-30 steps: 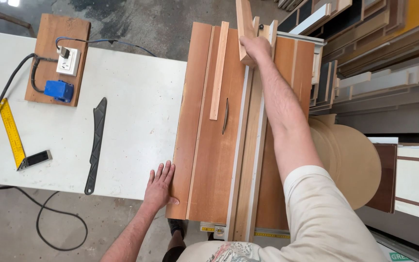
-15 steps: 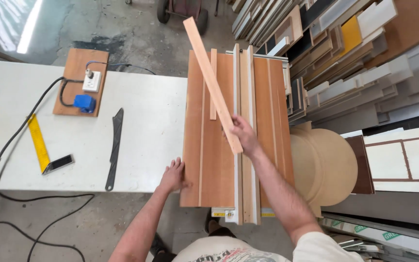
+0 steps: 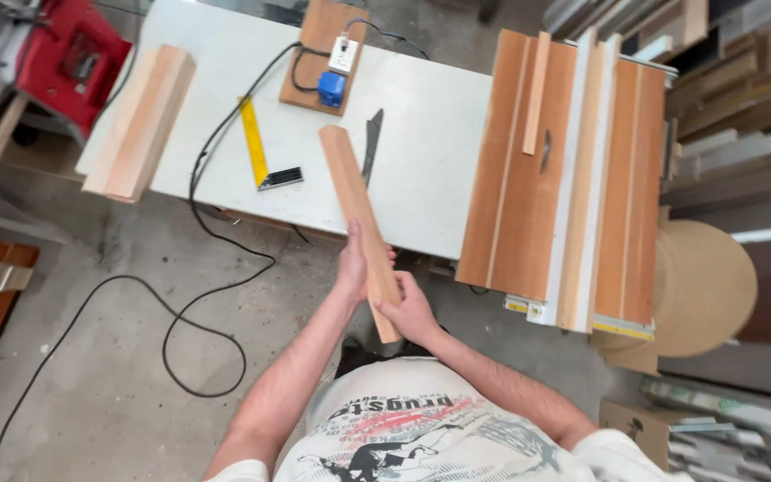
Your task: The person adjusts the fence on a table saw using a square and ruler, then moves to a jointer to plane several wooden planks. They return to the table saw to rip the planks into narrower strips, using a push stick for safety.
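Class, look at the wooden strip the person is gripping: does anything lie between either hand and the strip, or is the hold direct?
Nothing visible does. The left hand and right hand both grip the wooden strip directly near its lower end. Its far end hangs above the white table, beside a dark blade-like tool.

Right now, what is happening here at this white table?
A person holds a long wooden strip with both hands: the left hand grips it from the left side, the right hand near its lower end. The strip points up over the edge of the white table. On the table lie a yellow square, a dark handsaw, a socket board and a stack of wooden boards.
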